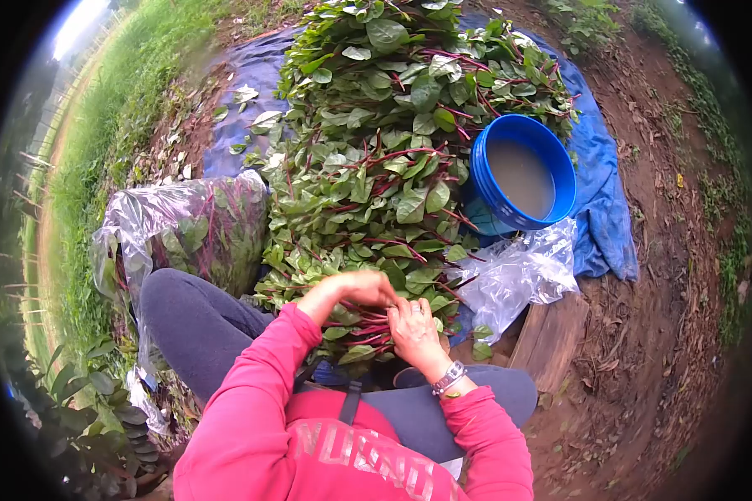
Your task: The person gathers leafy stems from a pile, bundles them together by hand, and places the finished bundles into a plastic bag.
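Note:
In front of my lap, a bunch of leafy greens with red-purple stems (366, 327) lies with its stems toward the right. My right hand (415, 331), wearing a ring and a metal wristwatch (449, 377), is closed around the stem ends. Just above the bunch, my left hand (363, 289) is slightly blurred, its fingers curled and pinched beside the right fingertips; whatever they hold is hidden. Beyond both hands rises a large heap of the same greens (376, 184), with broad green leaves and red stems.
A blue bucket (479, 171) of cloudy water stands right of the heap on a blue tarp (597, 209). Clear plastic (518, 275) and a wooden board (550, 338) lie nearer me. At left sits a clear bag packed with greens (217, 230). Bare soil (635, 376) borders the right side.

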Demonstrator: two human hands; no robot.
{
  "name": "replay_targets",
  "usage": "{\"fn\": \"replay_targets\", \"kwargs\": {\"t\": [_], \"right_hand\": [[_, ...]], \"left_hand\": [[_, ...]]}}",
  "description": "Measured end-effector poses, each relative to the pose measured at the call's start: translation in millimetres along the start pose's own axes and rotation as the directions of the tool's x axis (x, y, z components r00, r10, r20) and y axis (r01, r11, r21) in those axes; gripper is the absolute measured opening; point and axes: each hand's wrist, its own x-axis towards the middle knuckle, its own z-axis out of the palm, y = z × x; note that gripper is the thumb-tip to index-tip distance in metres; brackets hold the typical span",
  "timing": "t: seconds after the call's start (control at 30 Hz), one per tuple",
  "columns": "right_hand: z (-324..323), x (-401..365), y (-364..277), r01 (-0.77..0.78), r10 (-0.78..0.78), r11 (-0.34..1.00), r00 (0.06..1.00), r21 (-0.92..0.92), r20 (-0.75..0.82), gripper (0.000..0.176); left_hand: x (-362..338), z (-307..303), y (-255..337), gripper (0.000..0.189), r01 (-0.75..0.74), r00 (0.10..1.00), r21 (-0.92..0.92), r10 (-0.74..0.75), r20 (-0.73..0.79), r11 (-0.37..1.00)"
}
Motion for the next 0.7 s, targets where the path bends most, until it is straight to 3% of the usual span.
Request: {"fn": "replay_targets", "kwargs": {"t": [0.03, 0.07, 0.1, 0.17, 0.23, 0.3, 0.37, 0.4, 0.5, 0.53, 0.57, 0.63, 0.67, 0.7], "right_hand": [[0, 0, 2, -0.001, 0.001, 1.0, 1.0, 0.004, 0.009, 0.034], [0, 0, 4, -0.02, 0.02, 1.0, 0.999, -0.006, 0.031, 0.034], [1, -1, 4, -0.039, 0.04, 0.999, 0.998, -0.015, 0.051, 0.034], [-2, -2, 4, -0.032, 0.032, 0.999, 0.998, -0.013, 0.051, 0.034], [-2, -2, 5, 0.012, -0.013, 1.0, 1.0, -0.023, -0.022, 0.027], [-3, -1, 4, 0.01, -0.01, 1.0, 1.0, -0.018, -0.028, 0.027], [-3, -1, 5, 0.001, -0.001, 1.0, 1.0, -0.021, -0.027, 0.027], [-4, -1, 5, -0.005, 0.005, 1.0, 1.0, -0.024, -0.019, 0.027], [-2, -2, 5, -0.018, 0.018, 1.0, 1.0, 0.0, 0.022, 0.031], [0, -2, 6, -0.034, 0.033, 0.999, 0.998, 0.029, 0.051, 0.035], [0, -2, 6, -0.032, 0.03, 0.999, 0.998, 0.026, 0.05, 0.035], [0, -3, 7, -0.027, 0.025, 0.999, 0.999, 0.047, 0.038, 0.035], [1, -3, 7, -0.031, 0.03, 0.998, 0.999, 0.047, 0.034, 0.035], [1, -2, 7, -0.028, 0.026, 0.998, 0.999, 0.048, 0.041, 0.035]], "left_hand": [[2, -5, -2, 0.029, 0.002, 1.0, -0.007, -0.003, -0.02, 1.0], [4, -16, -19, 0.025, 0.1, 0.901, -0.085, -0.126, -0.415, 0.991], [1, -26, -42, 0.023, 0.161, 0.64, -0.192, -0.251, -0.726, 0.968], [-20, -39, -67, 0.021, 0.607, 0.509, -0.051, -0.437, -0.741, 0.793], [-37, -26, -103, 0.024, 0.702, 0.513, -0.025, -0.53, -0.675, 0.711], [-47, -6, -112, 0.029, 0.683, 0.565, 0.014, -0.516, -0.644, 0.73], [-49, 7, -112, 0.03, 0.555, 0.757, 0.324, -0.304, -0.578, 0.766], [-48, 7, -108, 0.032, 0.554, 0.8, 0.453, -0.296, -0.522, 0.699], [-55, 0, -100, 0.027, 0.498, 0.85, 0.582, -0.229, -0.474, 0.643], [-57, 0, -113, 0.018, 0.417, 0.867, 0.646, -0.068, -0.493, 0.639], [-57, 1, -118, 0.018, 0.419, 0.865, 0.645, -0.066, -0.497, 0.639], [-59, 1, -114, 0.017, 0.558, 0.785, 0.465, -0.254, -0.566, 0.687], [-63, 0, -112, 0.016, 0.567, 0.723, 0.398, -0.203, -0.661, 0.721], [-66, -2, -116, 0.016, 0.563, 0.727, 0.404, -0.199, -0.658, 0.721]]}}
